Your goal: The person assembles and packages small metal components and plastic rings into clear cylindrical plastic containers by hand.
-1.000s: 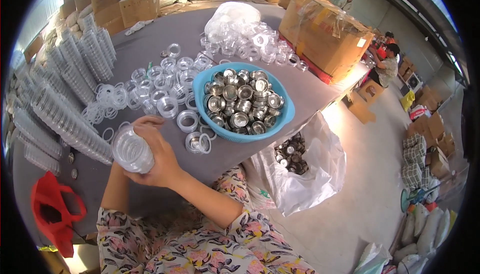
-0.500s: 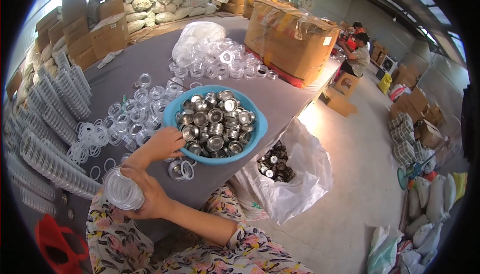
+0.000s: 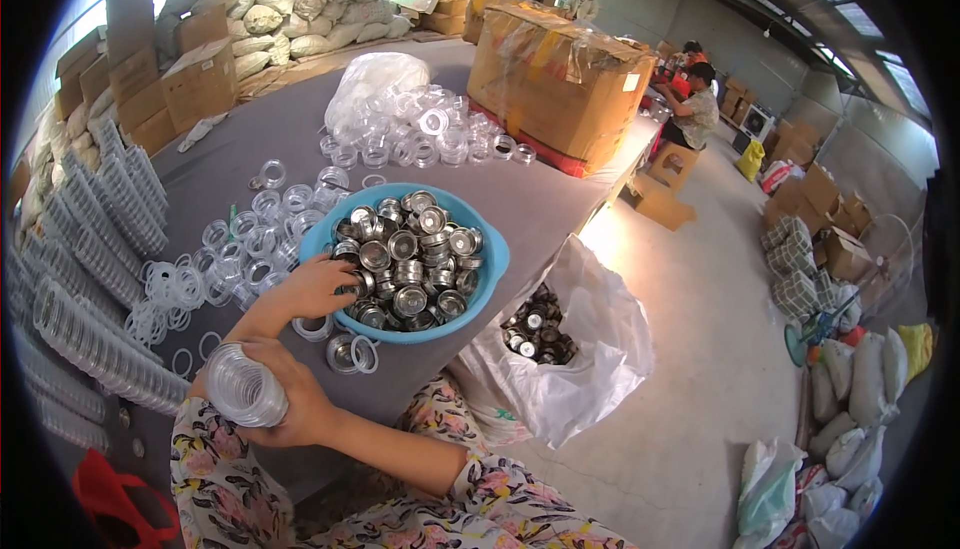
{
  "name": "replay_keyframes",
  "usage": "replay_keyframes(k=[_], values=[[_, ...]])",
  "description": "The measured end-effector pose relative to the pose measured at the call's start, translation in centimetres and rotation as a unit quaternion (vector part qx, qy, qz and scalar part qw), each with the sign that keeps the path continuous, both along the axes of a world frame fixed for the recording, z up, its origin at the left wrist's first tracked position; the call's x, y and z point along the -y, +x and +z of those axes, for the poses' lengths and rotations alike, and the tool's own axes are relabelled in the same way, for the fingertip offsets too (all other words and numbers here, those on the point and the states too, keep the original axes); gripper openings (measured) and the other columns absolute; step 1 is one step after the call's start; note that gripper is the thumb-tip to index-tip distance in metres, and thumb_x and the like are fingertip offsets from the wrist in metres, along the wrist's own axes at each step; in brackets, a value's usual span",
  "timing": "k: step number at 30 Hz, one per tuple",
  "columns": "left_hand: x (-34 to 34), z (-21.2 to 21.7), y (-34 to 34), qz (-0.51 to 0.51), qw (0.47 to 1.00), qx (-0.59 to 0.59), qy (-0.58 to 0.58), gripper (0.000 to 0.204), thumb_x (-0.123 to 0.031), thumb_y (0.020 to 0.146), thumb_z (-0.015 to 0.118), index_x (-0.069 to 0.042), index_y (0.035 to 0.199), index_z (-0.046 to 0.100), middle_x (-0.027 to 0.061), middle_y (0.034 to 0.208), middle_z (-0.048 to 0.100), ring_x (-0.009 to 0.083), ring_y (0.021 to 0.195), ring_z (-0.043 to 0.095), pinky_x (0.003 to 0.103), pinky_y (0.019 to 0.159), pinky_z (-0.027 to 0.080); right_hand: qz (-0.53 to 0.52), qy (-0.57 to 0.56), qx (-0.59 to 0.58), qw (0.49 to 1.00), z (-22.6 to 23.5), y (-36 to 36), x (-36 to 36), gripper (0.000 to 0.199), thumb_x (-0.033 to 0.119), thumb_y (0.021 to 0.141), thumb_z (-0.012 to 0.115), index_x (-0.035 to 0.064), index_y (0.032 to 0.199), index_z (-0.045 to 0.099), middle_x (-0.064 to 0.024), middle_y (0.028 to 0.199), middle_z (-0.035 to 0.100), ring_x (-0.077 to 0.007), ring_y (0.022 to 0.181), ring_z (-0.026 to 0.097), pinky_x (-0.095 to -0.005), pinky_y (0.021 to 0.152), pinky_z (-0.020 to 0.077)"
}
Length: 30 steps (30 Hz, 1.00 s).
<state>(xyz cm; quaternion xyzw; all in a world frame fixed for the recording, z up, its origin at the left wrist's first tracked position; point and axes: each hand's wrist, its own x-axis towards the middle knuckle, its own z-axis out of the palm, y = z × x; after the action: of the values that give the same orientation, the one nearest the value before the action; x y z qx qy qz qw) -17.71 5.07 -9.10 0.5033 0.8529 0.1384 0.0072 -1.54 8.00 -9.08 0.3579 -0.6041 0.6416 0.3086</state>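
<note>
My right hand [image 3: 290, 389] is closed around a stack of clear round plastic rings [image 3: 245, 386], held tilted above my lap. My left arm passes behind that stack, and my left hand [image 3: 315, 289] reaches over the near-left rim of a blue basin [image 3: 494, 284]. Its fingers are stretched out and slightly apart, with the tips at the heaped silver metal round caps [image 3: 408, 274]; nothing shows gripped in them. Beside the basin's near side lie a metal cap in a clear ring [image 3: 342, 353] and a thin white ring [image 3: 364, 355].
Loose clear rings [image 3: 262, 241] and thin white rings [image 3: 170, 289] cover the grey table left of the basin. Long stacked ring rows [image 3: 110, 344] line the left edge. A big carton [image 3: 555, 84] stands behind. A white sack [image 3: 600, 369] of metal pieces is beside the table.
My left hand has moved farther over the basin's rim onto the metal caps. My right hand still holds the ring stack. The whole view has shifted slightly.
</note>
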Motion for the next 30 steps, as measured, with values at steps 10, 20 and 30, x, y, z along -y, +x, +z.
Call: replay_keyframes(k=[10, 20, 30], values=[[-0.7, 1.0, 1.3, 0.026, 0.992, 0.074, 0.097, 0.020, -0.023, 0.072, 0.070, -0.013, 0.090, 0.070, 0.0071, 0.094, 0.061, 0.0286, 0.101, 0.052, 0.039, 0.088, 0.038, -0.009, 0.043, 0.025, 0.999, 0.0, 0.1, 0.1, 0.089, 0.018, 0.057, 0.081, 0.0040, 0.131, 0.034, -0.0199, 0.126, 0.046, -0.0377, 0.114, 0.048, -0.0429, 0.093, 0.0409], [1.9, 0.2, 0.8, 0.007, 0.941, 0.221, 0.258, 0.016, -0.008, 0.068, 0.073, -0.007, 0.083, 0.068, 0.0038, 0.091, 0.063, 0.0239, 0.101, 0.053, 0.036, 0.089, 0.040, 0.004, 0.035, 0.045, 0.998, 0.8, 0.3, 1.1, 0.086, 0.019, 0.059, 0.079, 0.0041, 0.131, 0.035, -0.0192, 0.125, 0.046, -0.0371, 0.113, 0.049, -0.0427, 0.092, 0.0416], [2.1, -0.1, 1.2, -0.011, 0.968, 0.129, 0.214, 0.011, -0.009, 0.072, 0.070, -0.008, 0.082, 0.068, 0.0041, 0.088, 0.063, 0.0197, 0.092, 0.055, 0.034, 0.083, 0.041, -0.001, 0.038, 0.032, 0.999, 0.5, 0.0, 0.8, 0.084, 0.019, 0.060, 0.076, 0.0069, 0.132, 0.034, -0.0181, 0.128, 0.046, -0.0381, 0.113, 0.049, -0.0428, 0.092, 0.0416]])
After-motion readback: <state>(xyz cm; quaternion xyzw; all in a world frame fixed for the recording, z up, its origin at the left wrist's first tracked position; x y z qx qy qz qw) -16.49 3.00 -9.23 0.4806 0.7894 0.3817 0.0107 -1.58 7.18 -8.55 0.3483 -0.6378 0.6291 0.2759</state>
